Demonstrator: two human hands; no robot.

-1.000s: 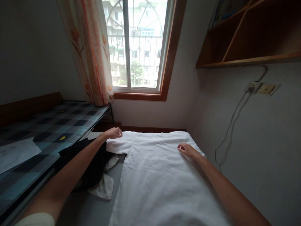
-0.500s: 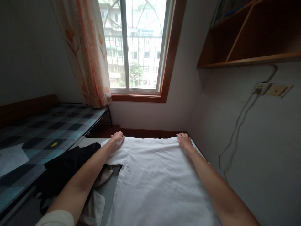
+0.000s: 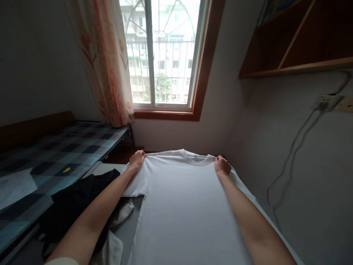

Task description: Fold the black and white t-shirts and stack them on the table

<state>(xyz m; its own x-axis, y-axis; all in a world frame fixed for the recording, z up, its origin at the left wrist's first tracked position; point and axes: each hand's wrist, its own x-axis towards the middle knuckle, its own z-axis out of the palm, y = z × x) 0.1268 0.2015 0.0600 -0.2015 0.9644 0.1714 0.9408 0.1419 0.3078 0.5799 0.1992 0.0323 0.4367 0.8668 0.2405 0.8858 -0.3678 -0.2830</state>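
A white T-shirt is stretched out in front of me, its round neckline at the far end. My left hand is closed on the shirt's left shoulder, where the sleeve begins. On the other side of the collar, my right hand grips the fabric at the right shoulder. The cloth between both hands is taut, and its upper edge is lifted a little. The right sleeve lies partly hidden behind my right forearm. The lower hem is out of view.
Black clothing and a whitish cloth lie left of the shirt on a grey surface. A bed with a checked cover stands further left. Ahead are a window and curtain; wooden shelves hang at right.
Both hands have closed on the shoulders and raised the shirt's far edge. The neckline now shows, and the wrinkled front has been pulled smooth. The view has turned slightly left.
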